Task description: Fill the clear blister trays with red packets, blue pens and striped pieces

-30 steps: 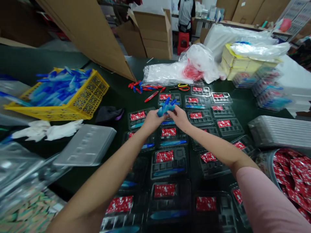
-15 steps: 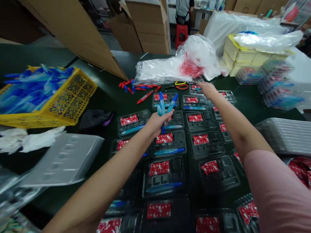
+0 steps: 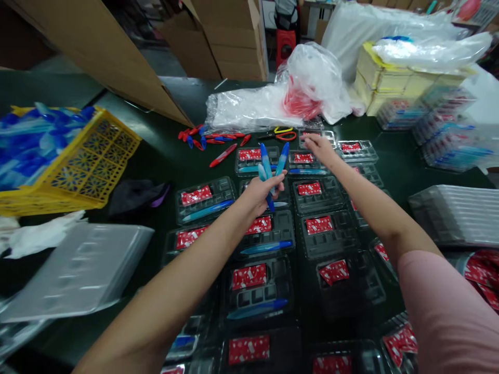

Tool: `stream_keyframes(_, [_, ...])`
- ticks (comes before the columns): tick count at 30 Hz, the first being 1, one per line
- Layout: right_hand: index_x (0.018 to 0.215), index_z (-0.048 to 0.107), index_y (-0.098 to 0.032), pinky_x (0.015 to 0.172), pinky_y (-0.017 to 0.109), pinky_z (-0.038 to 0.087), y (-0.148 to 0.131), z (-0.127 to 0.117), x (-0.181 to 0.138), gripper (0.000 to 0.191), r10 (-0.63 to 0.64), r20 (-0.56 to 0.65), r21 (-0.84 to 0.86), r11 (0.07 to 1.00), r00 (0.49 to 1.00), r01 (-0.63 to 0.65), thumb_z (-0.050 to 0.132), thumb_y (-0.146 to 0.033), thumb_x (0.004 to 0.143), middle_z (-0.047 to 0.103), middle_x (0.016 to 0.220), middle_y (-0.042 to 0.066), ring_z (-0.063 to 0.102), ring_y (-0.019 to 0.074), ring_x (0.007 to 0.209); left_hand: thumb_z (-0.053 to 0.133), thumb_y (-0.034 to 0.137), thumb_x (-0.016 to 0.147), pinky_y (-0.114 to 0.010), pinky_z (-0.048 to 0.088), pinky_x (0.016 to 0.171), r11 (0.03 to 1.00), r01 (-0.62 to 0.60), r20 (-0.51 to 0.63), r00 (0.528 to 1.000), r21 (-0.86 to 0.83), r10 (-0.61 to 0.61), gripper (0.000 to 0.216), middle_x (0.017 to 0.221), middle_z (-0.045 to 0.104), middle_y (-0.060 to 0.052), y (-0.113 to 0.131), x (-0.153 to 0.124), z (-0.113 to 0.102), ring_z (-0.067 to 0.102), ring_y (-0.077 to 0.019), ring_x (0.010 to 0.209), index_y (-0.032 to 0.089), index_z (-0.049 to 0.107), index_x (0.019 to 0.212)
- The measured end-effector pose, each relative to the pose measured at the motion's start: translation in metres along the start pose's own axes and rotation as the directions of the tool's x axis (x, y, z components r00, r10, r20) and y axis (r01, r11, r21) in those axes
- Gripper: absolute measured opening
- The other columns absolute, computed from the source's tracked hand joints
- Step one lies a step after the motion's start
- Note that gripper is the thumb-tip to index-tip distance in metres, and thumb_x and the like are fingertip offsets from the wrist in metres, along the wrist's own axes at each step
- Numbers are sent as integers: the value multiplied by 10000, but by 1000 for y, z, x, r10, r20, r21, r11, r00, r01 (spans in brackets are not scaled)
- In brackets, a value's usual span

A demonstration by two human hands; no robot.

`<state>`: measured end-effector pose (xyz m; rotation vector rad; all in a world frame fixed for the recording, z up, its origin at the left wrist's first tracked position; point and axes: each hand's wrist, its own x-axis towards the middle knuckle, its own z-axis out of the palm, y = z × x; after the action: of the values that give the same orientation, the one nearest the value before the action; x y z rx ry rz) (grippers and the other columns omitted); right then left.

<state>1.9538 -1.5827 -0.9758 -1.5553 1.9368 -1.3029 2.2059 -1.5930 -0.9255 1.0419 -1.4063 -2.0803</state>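
While left grip (image 3: 261, 193) clamps blue pens (image 3: 265, 158), right grip (image 3: 320, 148), hold unclear, partly hides tray (image 3: 329, 136).

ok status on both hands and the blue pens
Left hand holding several blue pens. Right hand at a far clear tray, grip unclear. Scissors lie beside that tray; nothing visibly blocking.

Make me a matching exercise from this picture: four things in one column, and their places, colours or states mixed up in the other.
A. left hand
B. right hand
C. scissors
D. basket

1. yellow, with patterned holes in its wall
2. reaching to a far tray
3. lying flat, with yellow and orange handles
4. gripping blue pens

Pairs: A-4, B-2, C-3, D-1
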Motion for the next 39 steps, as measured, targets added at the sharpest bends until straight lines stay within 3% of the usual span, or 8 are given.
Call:
stream_keyframes(5, [955,643,-172,730,255,497,-49,17,-60,345,-60,331,451,887,942,-102,601,-503,866,671,861,23,599,130,813,854,387,558,-198,313,413,1000,2,55,998,21,-3,423,561,599,-3,-5,6,15,451,-72,433,110,665,815])
stream_keyframes(13, [830,535,-213,700,255,494,-55,-32,-74,266,78,213,516,837,974,-180,643,-455,814,679,938,25,627,141,859,811,333,624,-188,278,408,998,55,113,992,28,-57,391,617,635,-22,-13,5,37,421,-58,421,119,689,927])
stream_keyframes(18, [778,573,-196,623,266,449,-56,-24,-91,121,-7,369,245,965,929,-90,603,-297,838,635,716,-6,552,124,645,776,335,647,-186,258,407,990,37,143,988,140,-57,284,569,588,-4,-26,0,45,394,-53,403,129,642,789])
stream_keyframes(21, [840,624,-182,673,291,454,-41,-34,-86,83,-10,227,-21,1000,974,16,576,-247,859,627,722,0,549,140,667,780,353,648,-182,248,409,986,38,133,989,162,-60,298,552,554,11,-25,-6,41,391,-53,410,131,638,786])
stream_keyframes(24, [995,665,-169,861,362,462,-17,-55,-70,158,-18,51,-362,932,999,36,596,-194,855,670,1001,85,597,209,913,801,338,623,-175,246,408,992,66,97,992,105,-76,310,515,477,45,-19,-10,31,367,-48,417,129,637,785])
stream_keyframes(27, [1122,667,-152,957,393,434,3,-64,-55,272,62,97,-600,800,993,8,619,-179,856,645,1171,139,582,260,1063,807,305,615,-167,257,408,994,102,71,992,34,-104,303,504,430,65,-15,-9,21,347,-42,416,133,629,789])
stream_keyframes(34, [1174,661,-174,869,343,465,14,-46,-53,303,94,154,-713,699,984,44,556,-162,890,670,1114,122,607,247,1007,826,295,602,-160,282,410,992,122,55,991,-25,-121,336,532,447,64,-18,-10,11,373,-41,422,134,631,823])
stream_keyframes(39, [1192,651,-171,858,353,454,31,-91,-55,339,23,-31,-689,723,999,-38,479,-165,900,653,1098,124,576,253,1003,831,349,620,-161,289,413,988,146,113,984,-46,-141,372,541,443,66,-16,-14,9,374,-42,426,136,637,855])
